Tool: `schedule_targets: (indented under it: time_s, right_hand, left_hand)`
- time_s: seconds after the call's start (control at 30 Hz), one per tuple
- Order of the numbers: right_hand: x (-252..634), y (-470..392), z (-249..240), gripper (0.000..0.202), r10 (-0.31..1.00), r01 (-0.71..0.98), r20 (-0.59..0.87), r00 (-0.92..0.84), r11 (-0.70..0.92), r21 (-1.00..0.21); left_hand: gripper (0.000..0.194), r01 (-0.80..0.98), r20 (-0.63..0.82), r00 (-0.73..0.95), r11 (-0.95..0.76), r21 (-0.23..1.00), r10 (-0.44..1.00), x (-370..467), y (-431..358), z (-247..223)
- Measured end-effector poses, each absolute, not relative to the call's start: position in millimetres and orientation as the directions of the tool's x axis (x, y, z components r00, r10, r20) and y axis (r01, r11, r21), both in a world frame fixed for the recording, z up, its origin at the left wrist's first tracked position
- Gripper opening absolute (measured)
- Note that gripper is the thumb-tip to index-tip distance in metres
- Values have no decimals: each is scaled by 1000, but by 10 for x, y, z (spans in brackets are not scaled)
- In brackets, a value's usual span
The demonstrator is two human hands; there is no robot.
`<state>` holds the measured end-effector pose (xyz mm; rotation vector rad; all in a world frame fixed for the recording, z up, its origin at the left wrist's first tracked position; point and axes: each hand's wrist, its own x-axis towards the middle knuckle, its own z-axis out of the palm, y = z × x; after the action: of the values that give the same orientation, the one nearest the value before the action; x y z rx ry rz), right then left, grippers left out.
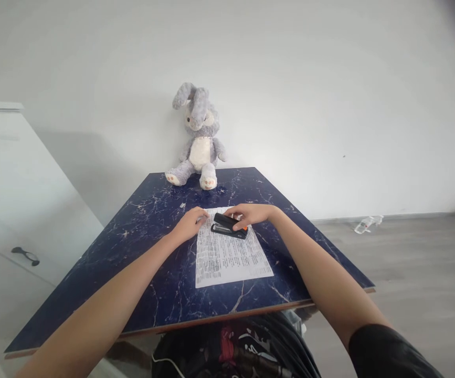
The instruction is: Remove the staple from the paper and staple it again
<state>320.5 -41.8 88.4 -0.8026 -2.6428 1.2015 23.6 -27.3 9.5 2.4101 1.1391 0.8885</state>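
Observation:
A black stapler [229, 227] with a small orange patch lies over the upper part of a printed sheet of paper [235, 262], its jaws pointing left. My right hand [249, 212] grips the stapler from its far side and right end, thumb in front, fingers partly hidden behind it. At the sheet's upper left edge, my left hand [191, 223] has its fingers bent together on the paper. Whether more than one sheet lies there I cannot tell.
A grey plush rabbit [201, 139] sits at the far end of the dark blue marbled table [164, 278], against the wall. On the left stands a white cabinet [18, 194] with a dark handle. A clear plastic item [367, 224] lies on the floor to the right.

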Motion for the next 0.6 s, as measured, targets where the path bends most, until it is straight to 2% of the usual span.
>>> schedule_targets:
  time_s: [0.07, 0.13, 0.2, 0.3, 0.5, 0.6]
  right_hand:
    - [3292, -392, 874, 60, 480, 369, -126, -868, 453, -812]
    - [3347, -369, 848, 66, 461, 345, -141, -876, 396, -851]
    - [3370, -347, 812, 66, 454, 330, -133, -881, 387, -861]
    - [3387, -309, 763, 64, 454, 321, -119, -883, 401, -858]
    - [3336, -292, 685, 68, 488, 343, -67, -870, 503, -794]
    - [3150, -360, 640, 57, 538, 411, -23, -843, 617, -671]
  left_hand:
    - [25, 502, 413, 365, -550, 667, 834, 287, -299, 98]
    - [32, 340, 333, 280, -417, 843, 901, 345, -321, 86]
    - [41, 163, 222, 258, -269, 949, 940, 393, -329, 59]
    - [52, 57, 149, 227, -166, 985, 963, 421, -317, 22]
    - [55, 61, 159, 227, -177, 982, 961, 411, -278, -3]
    - [55, 76, 171, 232, -193, 978, 957, 413, -265, -20]
